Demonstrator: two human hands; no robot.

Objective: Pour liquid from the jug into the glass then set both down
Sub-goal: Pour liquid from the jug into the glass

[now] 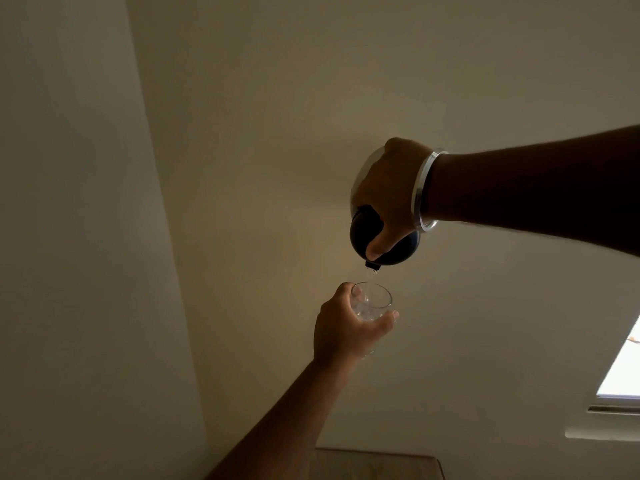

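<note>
The glass [372, 303] is the thing to steer by here. The left hand [346, 329] holds it up in the air, fingers [389, 318] wrapped round its lower half from underneath and the thumb up along the near side of the rim, so only the open mouth and a little of the wall show. Some clear liquid sits in the bottom.

Straight above the glass, and just apart from it, hangs the jug [375, 237], tipped over so its dark spout points down at the rim. A thin, pale stream falls from the spout into the mouth of the glass. The right hand [391, 192] is clamped over the jug from above, thumb pressed down the dark side toward the spout, and it hides most of the body; only a curved shiny edge shows at the top left. On that wrist sits a broad metal bangle [427, 190].

Behind everything is a plain cream wall [277, 98], dim, with a corner running down to the left of the glass. Far to the lower right of the glass a bright window [623, 372] cuts in at the edge, a pale ledge [602, 433] beneath it. Well below the glass, at the bottom edge, lies the top of some pale furniture [374, 462]; I cannot tell what it is.
</note>
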